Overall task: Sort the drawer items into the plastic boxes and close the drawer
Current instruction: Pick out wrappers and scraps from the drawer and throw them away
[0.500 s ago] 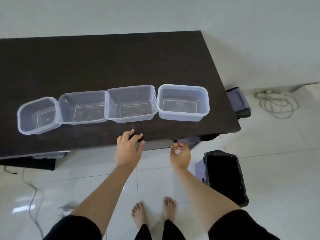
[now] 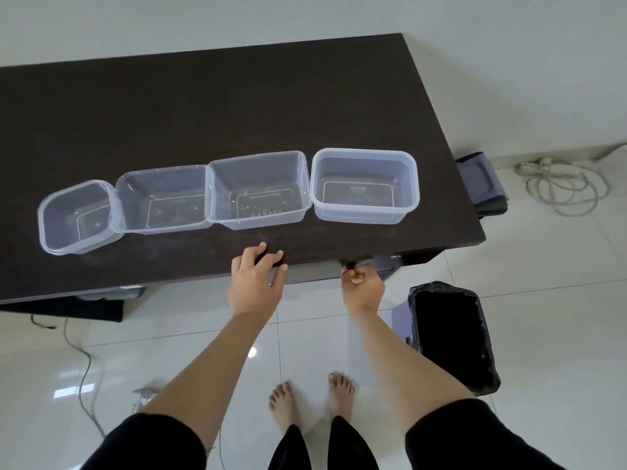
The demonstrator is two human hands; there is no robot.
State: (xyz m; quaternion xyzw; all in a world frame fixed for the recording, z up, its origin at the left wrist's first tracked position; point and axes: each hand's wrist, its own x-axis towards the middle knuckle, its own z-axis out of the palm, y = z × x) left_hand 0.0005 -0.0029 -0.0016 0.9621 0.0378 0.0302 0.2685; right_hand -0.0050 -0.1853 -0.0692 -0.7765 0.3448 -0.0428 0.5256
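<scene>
Gripping a small knob (image 2: 351,270) under the desk (image 2: 237,106) edge, your right hand (image 2: 363,289) pinches it with curled fingers; the knob looks brown with a dark tip, detail too small to tell more. Your left hand (image 2: 255,282) rests on the desk's front edge, fingers fairly straight and spread over the top, holding nothing. Drawer front (image 2: 312,273) sits just under the edge between your hands, looks closed or barely out; can't tell which. Four clear boxes (image 2: 364,184) line up in a row on the desk, near the front, first three touching, rightmost slightly apart, all empty. Black bin (image 2: 454,337) stands on the floor right of your right arm.
</scene>
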